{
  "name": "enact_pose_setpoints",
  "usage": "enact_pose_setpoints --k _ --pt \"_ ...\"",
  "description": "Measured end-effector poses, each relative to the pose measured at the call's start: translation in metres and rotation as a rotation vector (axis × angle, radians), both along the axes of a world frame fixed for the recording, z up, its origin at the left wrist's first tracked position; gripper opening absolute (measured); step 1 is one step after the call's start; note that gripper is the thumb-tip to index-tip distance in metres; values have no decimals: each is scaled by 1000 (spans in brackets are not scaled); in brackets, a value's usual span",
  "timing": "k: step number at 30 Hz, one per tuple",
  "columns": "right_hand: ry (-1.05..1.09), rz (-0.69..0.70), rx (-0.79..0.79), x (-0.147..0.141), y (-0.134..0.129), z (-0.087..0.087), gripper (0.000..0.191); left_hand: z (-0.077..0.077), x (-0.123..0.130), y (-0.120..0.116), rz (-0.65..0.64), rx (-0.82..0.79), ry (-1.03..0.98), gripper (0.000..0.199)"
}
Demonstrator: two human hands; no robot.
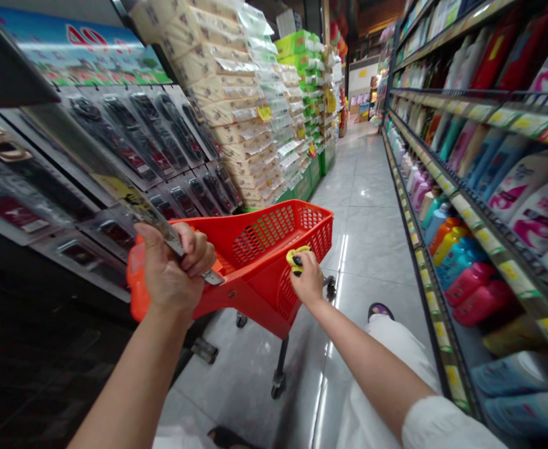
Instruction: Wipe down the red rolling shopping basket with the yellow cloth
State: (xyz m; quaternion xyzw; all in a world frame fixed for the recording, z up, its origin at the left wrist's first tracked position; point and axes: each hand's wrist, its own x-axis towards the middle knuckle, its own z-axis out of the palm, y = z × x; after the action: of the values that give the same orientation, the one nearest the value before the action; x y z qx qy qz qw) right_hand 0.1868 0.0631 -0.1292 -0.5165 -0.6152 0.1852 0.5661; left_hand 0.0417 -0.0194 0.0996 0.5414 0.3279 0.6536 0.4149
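My left hand is wrapped round a long, flat, greyish bar that slants from the upper left to the red cart's near end. A yellow patch with dark marks shows on the bar. Pinched in my right hand is a small yellow item with black parts, held against or just beside the side wall of the red plastic shopping cart. The fingers partly cover this item, and its exact shape is unclear. The cart's basket has perforated walls.
Packaged goods hang on a rack at the left, beside tall stacks of packs. Shelves of bottles line the right. A grey tiled aisle runs ahead; a foot shows right of the cart.
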Motion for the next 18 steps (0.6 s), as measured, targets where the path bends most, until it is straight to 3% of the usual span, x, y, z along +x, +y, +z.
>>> enact_pose_setpoints --k 3,6,8,11,15,18 --pt "-67 142 84 -29 -39 9 38 0 3 4 3 -11 -12 59" --pt "-82 254 210 -47 -62 16 54 0 6 9 -4 -31 -50 59" --pt "-117 287 269 -44 -59 12 57 -1 7 11 -11 -38 -66 59" --pt "-223 306 250 -25 -33 -4 48 -1 4 11 -24 -33 -65 58" --pt "-117 79 11 -12 -3 -21 45 -1 -3 10 -16 -43 -82 58" --pt "-60 60 10 -27 -13 -26 58 0 -7 11 -9 -43 -82 59"
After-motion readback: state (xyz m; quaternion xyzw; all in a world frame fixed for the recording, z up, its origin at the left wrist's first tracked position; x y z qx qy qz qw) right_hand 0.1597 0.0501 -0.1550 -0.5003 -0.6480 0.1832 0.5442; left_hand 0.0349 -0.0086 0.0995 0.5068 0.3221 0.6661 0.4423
